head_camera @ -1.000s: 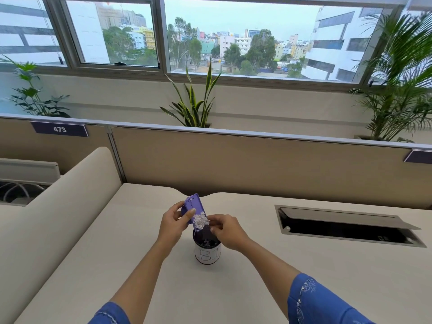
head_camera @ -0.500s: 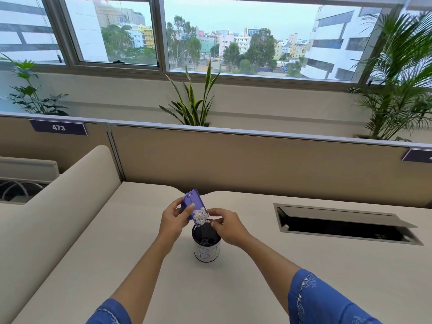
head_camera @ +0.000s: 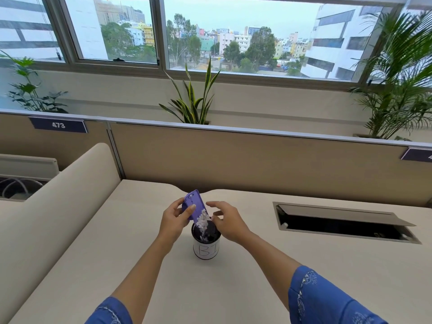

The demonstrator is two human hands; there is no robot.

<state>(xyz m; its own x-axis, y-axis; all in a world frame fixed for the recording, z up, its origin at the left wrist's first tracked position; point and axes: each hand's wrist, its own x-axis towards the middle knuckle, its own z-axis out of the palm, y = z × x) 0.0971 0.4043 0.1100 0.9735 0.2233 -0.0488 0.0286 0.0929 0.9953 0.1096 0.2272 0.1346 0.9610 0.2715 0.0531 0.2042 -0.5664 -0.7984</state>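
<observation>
A purple scoop [head_camera: 194,205] is gripped at its upper end by the curled fingers of the left hand [head_camera: 174,219] and tilted over a white cup [head_camera: 207,247], into which pale granules [head_camera: 203,220] are spilled. The right hand [head_camera: 228,222] is held just beside, fingers loosely spread, nothing held. The cup is stood on a beige desk [head_camera: 117,230].

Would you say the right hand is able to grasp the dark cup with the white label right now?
Probably yes: the right hand hovers open beside the dark white-labelled cup, whose near side is bare; the purple plastic tray tilts over only its mouth.
</observation>
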